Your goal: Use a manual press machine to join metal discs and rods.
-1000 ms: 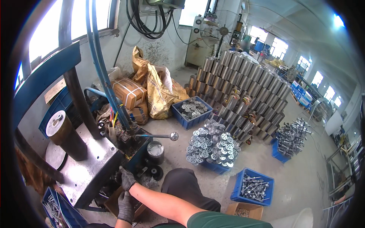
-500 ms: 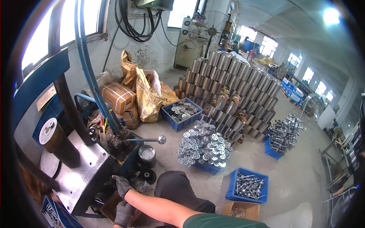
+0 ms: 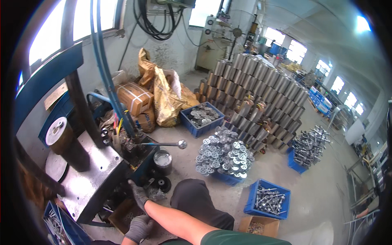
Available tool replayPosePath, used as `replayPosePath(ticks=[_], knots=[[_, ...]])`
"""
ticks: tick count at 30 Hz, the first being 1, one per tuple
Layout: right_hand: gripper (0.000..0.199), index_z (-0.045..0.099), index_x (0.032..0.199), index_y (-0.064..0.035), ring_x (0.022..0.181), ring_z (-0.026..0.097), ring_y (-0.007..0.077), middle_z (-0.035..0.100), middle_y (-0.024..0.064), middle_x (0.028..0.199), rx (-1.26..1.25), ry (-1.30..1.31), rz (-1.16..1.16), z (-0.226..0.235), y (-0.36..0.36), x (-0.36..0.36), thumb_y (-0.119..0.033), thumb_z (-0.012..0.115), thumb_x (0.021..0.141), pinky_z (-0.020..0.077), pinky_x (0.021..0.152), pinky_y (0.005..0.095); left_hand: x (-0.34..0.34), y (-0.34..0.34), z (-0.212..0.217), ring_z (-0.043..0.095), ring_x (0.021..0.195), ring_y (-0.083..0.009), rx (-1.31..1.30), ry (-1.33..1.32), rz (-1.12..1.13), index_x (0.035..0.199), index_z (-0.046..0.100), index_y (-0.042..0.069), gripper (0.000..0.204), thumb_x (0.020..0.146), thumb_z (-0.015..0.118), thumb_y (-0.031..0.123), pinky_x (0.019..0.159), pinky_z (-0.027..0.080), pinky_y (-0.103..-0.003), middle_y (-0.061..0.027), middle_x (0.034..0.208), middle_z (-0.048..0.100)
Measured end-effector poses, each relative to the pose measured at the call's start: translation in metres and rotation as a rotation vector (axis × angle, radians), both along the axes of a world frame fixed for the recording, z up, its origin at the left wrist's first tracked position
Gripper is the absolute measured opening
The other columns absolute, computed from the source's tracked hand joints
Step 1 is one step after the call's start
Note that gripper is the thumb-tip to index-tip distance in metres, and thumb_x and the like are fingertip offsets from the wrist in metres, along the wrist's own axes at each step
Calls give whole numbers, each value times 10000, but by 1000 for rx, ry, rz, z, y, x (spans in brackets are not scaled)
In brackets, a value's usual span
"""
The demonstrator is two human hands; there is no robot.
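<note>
My right hand [image 3: 139, 197], in a grey glove, reaches across to the dark front side of the press [image 3: 96, 177]. Its fingers look stretched out, with the tips close against the machine's shadowed edge. Lower down, my gloved left hand [image 3: 140, 228] is beside an open cardboard box [image 3: 122, 220] holding small ring-like parts. The left fingers are bent inward, and what they hold, if anything, is hidden. On the press's steel plate stands a dark cylinder [image 3: 69, 143] with a pale top. A black round part [image 3: 163, 184] and a metal cup-shaped housing [image 3: 163, 159] sit on the floor past my right hand.
A lever with a ball end [image 3: 182, 144] juts from the press. Blue crates hold shafts [image 3: 267, 200], stacked wheel-like castings [image 3: 224, 157] and flat discs [image 3: 202, 116]. Steel cylinders [image 3: 261, 90] are piled behind. A blue bin of rods [image 3: 55, 224] stands at lower left.
The view has turned slightly left, so the surroundings sit further right. My left hand has tilted, its fingers now pointing more to the right. My right hand stays near the press's front side.
</note>
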State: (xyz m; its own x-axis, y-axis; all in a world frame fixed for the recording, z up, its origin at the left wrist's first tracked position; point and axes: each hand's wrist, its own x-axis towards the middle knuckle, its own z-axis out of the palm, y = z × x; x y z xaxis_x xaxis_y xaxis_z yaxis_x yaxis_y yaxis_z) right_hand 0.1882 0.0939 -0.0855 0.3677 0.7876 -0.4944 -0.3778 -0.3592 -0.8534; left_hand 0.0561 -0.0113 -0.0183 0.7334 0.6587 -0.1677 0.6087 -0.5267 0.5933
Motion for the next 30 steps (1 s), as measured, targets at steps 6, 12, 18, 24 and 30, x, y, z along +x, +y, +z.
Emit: replayPosePath(ticks=[6, 12, 18, 24, 30], knots=[[248, 704, 993, -53, 745, 697, 192, 719, 89, 834, 188, 336, 94, 25, -1, -28, -294, 647, 990, 561, 701, 323, -11, -6, 15, 683, 925, -414, 83, -39, 117, 1087, 708, 96, 281, 923, 590, 292, 842, 530, -524, -207, 960, 720], [301, 731, 910, -42, 752, 598, 93, 699, 28, 788, 319, 54, 438, 106, 13, 13, -319, 653, 997, 489, 719, 277, -19, 11, 62, 659, 1025, -379, 257, -235, 236, 1193, 673, 94, 290, 963, 637, 267, 897, 540, -446, -172, 1105, 674], [374, 661, 1284, -42, 954, 720, 320, 741, 209, 1029, 539, -707, 1076, 177, -32, 41, -316, 576, 1044, 543, 865, 386, -55, 35, 132, 640, 1078, -364, 375, -564, 498, 1216, 665, 83, 307, 930, 698, 191, 945, 525, -439, -169, 1145, 651], [358, 636, 1277, -104, 999, 674, 429, 706, 236, 1055, 459, -1030, 1643, 155, -57, 31, -316, 589, 993, 542, 881, 485, -78, 32, 92, 638, 1098, -266, -115, -498, 195, 1261, 653, 70, 409, 893, 785, 191, 973, 520, -381, -123, 1156, 631], [350, 636, 1213, -76, 1007, 664, 423, 684, 216, 1077, 603, -892, 1687, 146, -58, 32, -272, 631, 924, 539, 865, 487, -81, 29, 85, 650, 1086, -190, -272, -551, 245, 1219, 657, 34, 379, 903, 788, 196, 961, 534, -344, -100, 1143, 671]])
